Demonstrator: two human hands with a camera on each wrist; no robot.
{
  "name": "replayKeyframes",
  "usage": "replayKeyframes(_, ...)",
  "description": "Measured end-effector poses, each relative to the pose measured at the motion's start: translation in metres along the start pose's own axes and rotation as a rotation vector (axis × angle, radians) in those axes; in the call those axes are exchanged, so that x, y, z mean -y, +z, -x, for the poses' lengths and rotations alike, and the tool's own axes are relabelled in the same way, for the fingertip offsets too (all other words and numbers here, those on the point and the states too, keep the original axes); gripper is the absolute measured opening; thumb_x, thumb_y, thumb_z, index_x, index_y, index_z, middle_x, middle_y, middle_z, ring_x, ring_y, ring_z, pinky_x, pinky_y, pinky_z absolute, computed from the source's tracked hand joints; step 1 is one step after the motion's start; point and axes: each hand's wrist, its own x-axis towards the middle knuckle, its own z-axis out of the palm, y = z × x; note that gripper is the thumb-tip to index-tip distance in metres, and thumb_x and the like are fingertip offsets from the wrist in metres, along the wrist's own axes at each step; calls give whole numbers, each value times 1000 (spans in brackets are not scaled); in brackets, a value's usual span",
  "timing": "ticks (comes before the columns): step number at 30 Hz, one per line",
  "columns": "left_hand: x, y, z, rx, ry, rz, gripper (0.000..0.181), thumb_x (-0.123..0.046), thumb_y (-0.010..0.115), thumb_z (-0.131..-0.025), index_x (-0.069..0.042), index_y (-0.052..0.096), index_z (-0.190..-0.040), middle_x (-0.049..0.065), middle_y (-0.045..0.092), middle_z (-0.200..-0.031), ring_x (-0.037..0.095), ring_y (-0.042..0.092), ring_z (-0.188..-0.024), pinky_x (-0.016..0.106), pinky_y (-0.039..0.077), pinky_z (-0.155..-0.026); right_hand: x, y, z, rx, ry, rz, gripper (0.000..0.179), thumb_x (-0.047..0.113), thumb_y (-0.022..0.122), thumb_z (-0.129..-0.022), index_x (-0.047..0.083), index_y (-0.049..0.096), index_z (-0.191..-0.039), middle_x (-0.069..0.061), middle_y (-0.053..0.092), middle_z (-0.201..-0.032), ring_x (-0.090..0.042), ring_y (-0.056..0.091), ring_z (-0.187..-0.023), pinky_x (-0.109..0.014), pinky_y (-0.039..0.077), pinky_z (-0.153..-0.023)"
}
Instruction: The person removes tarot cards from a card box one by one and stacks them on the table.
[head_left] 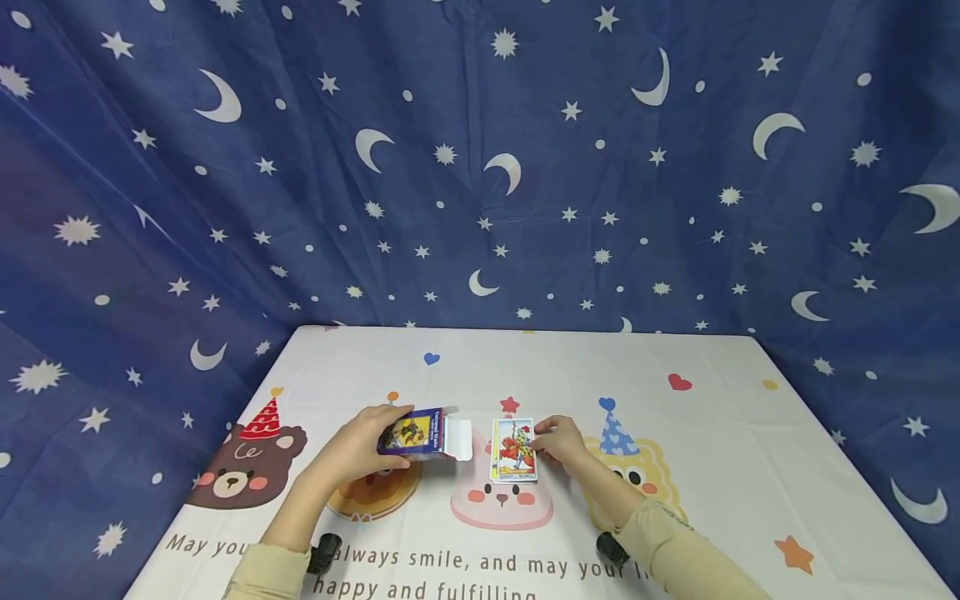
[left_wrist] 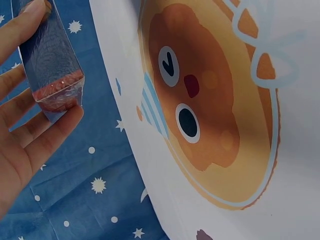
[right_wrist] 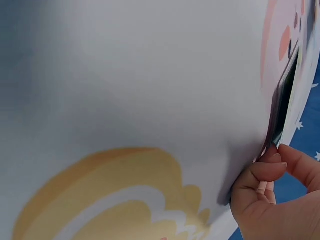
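Note:
My left hand [head_left: 358,446] grips a blue card box [head_left: 412,432] with a yellow picture on its front, thumb and fingers on opposite sides. The box's white end flap [head_left: 458,439] stands open toward the right. In the left wrist view, clear film shows at the end of the box [left_wrist: 52,65], with fingers underneath. Right of the flap lie tarot cards [head_left: 516,451], a picture showing on the top one. At their right edge my right hand [head_left: 564,442] pinches with thumb and finger. The right wrist view shows the cards [right_wrist: 286,105] edge-on; how many are pinched I cannot tell.
A white tablecloth [head_left: 585,367] with printed cartoon animals and lettering covers the table. Behind and to the left hangs a blue curtain [head_left: 450,275] with moons and stars. Black devices [head_left: 325,553] sit at both wrists.

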Motion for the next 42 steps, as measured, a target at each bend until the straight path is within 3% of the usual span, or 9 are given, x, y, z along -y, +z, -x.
replayKeyframes(8,0,1,0,3,-7,-2,75,-29,83,-70,-13,50,-136,15,53,-134,36,47,-125,55,41,-102,1,4,1,-20,-20,84,20,-1,65,-74,-2,59,-93,-3,56,-60,-6,36,-42,-15,32,-38)
replayKeyframes(42,1,1,-2,6,11,2,75,-30,83,-70,-12,50,-136,15,54,-133,35,49,-123,54,42,-101,2,2,2,-17,-76,159,22,-2,60,-71,-3,58,-93,-1,50,-62,-9,41,-49,-16,34,-40)
